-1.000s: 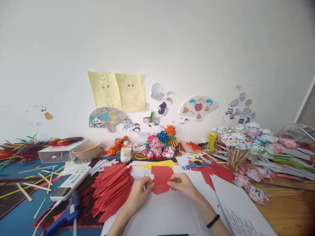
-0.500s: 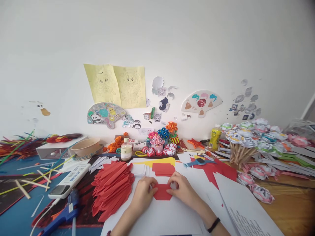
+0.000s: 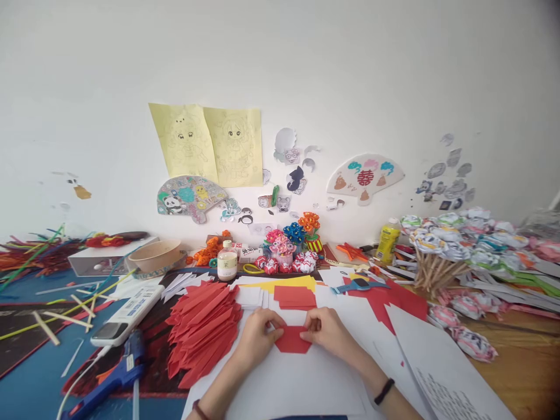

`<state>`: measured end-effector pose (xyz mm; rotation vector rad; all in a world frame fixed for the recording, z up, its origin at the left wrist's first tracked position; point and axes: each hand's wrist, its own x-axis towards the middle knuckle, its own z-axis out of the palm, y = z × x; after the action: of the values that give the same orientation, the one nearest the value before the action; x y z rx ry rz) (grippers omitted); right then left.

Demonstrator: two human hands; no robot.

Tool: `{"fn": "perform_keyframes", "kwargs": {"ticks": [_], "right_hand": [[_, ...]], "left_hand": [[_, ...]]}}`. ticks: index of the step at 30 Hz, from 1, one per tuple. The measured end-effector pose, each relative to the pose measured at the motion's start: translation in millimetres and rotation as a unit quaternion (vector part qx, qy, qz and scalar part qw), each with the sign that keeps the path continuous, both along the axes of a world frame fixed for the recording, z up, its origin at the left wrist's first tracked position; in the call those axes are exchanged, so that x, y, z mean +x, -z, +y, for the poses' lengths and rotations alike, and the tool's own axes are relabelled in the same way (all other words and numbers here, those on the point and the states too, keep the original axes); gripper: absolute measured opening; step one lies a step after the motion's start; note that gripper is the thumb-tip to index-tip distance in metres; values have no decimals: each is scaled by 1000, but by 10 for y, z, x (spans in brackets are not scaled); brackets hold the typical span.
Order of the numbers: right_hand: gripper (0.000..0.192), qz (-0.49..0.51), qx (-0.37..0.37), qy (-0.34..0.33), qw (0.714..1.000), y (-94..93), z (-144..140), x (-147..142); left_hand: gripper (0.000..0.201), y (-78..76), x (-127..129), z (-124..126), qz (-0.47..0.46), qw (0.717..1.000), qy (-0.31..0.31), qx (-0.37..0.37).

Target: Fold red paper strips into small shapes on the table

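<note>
Pressing one red paper piece [image 3: 292,340], two hands

Red paper [image 3: 292,340] now pressed flat — corners folded inward.

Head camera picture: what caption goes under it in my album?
Two hands fold red paper beside a red pile.

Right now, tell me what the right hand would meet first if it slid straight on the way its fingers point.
The right hand points left across the red paper piece it is pressing. Straight on, its fingertips would meet the left hand, whose fingers hold the same piece from the other side. The gap looks small, though depth is hard to judge.
</note>
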<state>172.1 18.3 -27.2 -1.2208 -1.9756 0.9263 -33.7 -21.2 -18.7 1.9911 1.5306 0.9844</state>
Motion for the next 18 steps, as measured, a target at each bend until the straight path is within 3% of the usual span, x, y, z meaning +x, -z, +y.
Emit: {"fn": "perform_keyframes", "kwargs": {"ticks": [8, 18], "right_hand": [[14, 6, 77, -12, 997, 33, -14, -21], [14, 30, 106, 14, 994, 64, -41, -55]], "left_hand": [[18, 26, 27, -16, 21, 998, -6, 57], [18, 68, 6, -34, 110, 985, 20, 132]]}}
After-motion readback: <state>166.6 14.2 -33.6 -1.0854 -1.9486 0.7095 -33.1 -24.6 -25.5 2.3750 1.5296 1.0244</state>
